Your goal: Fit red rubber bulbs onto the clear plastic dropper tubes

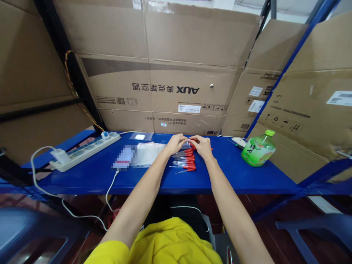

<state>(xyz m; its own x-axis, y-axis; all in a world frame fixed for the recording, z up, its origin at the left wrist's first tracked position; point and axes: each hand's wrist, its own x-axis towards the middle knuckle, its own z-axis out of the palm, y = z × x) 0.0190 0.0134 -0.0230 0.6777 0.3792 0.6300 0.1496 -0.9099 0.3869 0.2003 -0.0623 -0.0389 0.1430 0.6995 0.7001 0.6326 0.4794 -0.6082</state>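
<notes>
Several thin clear droppers with red rubber bulbs [189,161] lie in a column on the blue table, tips to the left and bulbs to the right. At the far end of this column my left hand [176,143] is closed, thumb and index finger pinched together on a dropper. My right hand [202,145] is closed too, its fingertips meeting the left ones at the same dropper, by red bulbs. Fingers partly hide what is pinched. Left of my left hand lie clear plastic bags [148,154], beside a blurred-out phone [124,157] on a charging cable.
A white power strip [85,151] stands at the left of the blue table [228,179]. White earbuds case [140,137] lies at the back. On the right are a green drink bottle [258,149] and a white device [239,141]. Cardboard walls [165,40] enclose the table.
</notes>
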